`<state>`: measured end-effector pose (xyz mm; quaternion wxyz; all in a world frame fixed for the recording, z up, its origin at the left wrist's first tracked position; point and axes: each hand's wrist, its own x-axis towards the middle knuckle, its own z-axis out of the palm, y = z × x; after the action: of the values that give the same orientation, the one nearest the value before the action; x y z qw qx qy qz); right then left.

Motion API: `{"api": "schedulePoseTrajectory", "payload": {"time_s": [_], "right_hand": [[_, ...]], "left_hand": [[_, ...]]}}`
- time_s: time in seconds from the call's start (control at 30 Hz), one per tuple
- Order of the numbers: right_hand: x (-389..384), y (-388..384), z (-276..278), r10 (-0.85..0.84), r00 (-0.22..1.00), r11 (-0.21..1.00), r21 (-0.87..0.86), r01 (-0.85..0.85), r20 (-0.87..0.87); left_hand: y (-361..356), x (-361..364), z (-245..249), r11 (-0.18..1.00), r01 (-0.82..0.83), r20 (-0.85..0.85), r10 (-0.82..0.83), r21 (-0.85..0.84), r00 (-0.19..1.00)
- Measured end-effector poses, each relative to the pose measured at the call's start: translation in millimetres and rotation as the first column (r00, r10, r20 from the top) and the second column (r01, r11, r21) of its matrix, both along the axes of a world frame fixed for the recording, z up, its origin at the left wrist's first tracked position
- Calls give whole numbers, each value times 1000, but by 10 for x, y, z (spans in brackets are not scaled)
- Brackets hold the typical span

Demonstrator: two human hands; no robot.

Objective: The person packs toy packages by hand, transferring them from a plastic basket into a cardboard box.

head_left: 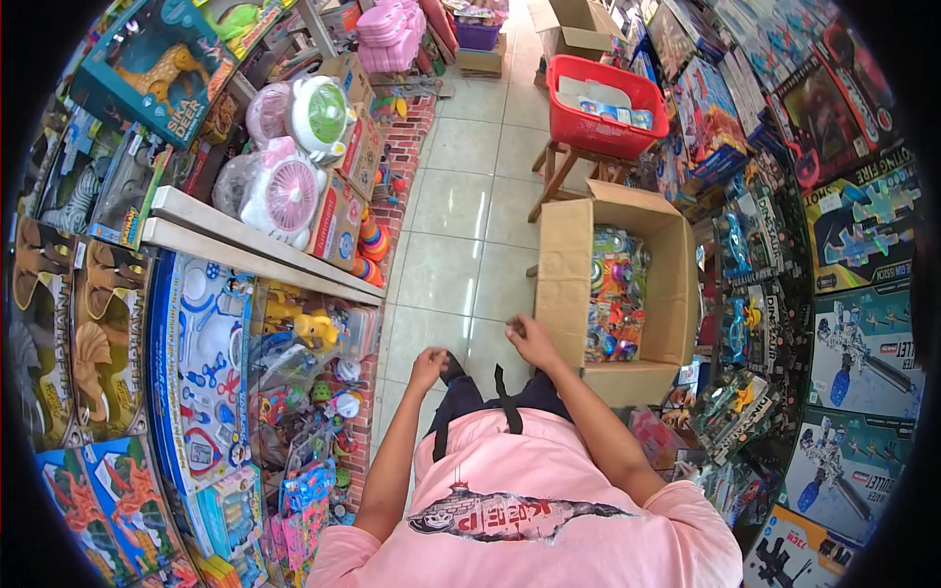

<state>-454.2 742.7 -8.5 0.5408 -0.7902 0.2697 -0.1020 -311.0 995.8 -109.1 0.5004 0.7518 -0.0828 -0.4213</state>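
My left hand (429,368) hangs over the tiled floor in front of my legs, its fingers curled; whether anything is in it is too small to tell. My right hand (530,341) is raised to the left of the open cardboard box (567,284), apart from it, with the fingers loosely bent and nothing visible in them. Inside the box lie several colourful wrapped toys (616,294). Behind the box a red plastic basket (600,131) holding packaged items rests on a wooden stool (557,176).
Boxed toys fill the shelves on both sides. White shelf beams (265,245) jut out at the left, near wrapped small fans (291,191). A tiled aisle (441,211) runs ahead, with another open carton (578,29) at its far end.
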Motion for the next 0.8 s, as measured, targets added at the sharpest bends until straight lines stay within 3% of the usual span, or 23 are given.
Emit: {"api": "schedulePoseTrajectory", "payload": {"time_s": [0.07, 0.13, 0.27, 0.3, 0.33, 0.37, 0.47, 0.57, 0.6, 0.67, 0.7, 0.73, 0.77, 0.8], "right_hand": [[-14, 58, -464, 82, 956, 990, -84, -109, -281], [-47, 91, -825, 134, 846, 981, -50, -186, -516], [-319, 226, -1329, 123, 665, 957, -88, -275, -736], [-280, 276, -1280, 120, 670, 957, -95, -275, -733], [-255, 313, -1169, -18, 680, 999, -36, -12, -733], [-233, 332, -1106, -154, 654, 967, 23, 254, -741], [-198, 202, -1652, -75, 578, 972, 69, 223, -812], [89, 223, -1243, -58, 601, 981, 66, 182, -797], [170, 224, -1258, -60, 604, 980, 69, 188, -795], [309, 228, -1392, -105, 627, 962, 80, 260, -772], [420, 173, -1320, -60, 606, 966, 107, 236, -793], [519, 114, -1355, -54, 610, 965, 117, 236, -791], [589, 38, -1417, 26, 599, 960, 187, 208, -801], [672, -40, -1490, 106, 585, 950, 256, 180, -804]], "left_hand": [[343, 14, -163, 999, -31, -13, 31, -20, 999], [748, 20, -554, 997, -53, -122, 59, 54, 991], [1595, 20, -696, 916, 138, -279, -29, 376, 960], [1778, 29, -694, 919, 134, -273, -30, 372, 962], [1978, 11, -712, 887, 162, -315, -20, 433, 949], [2169, -24, -725, 850, 195, -357, -8, 490, 934], [2513, -49, -664, 699, 319, -479, 39, 641, 877], [2438, 67, -396, 682, 295, -489, 105, 669, 866], [2490, 51, -751, 679, 296, -485, 100, 672, 869], [2373, 232, -1233, 630, 376, -467, -25, 679, 884], [2173, 428, -1130, 464, 672, -102, -776, 577, 623], [2148, 465, -1295, 458, 669, -105, -776, 585, 622], [1901, 866, -1103, 331, 729, 89, -933, 599, 350], [1646, 984, -976, 325, 726, 83, -933, 606, 349]]}}
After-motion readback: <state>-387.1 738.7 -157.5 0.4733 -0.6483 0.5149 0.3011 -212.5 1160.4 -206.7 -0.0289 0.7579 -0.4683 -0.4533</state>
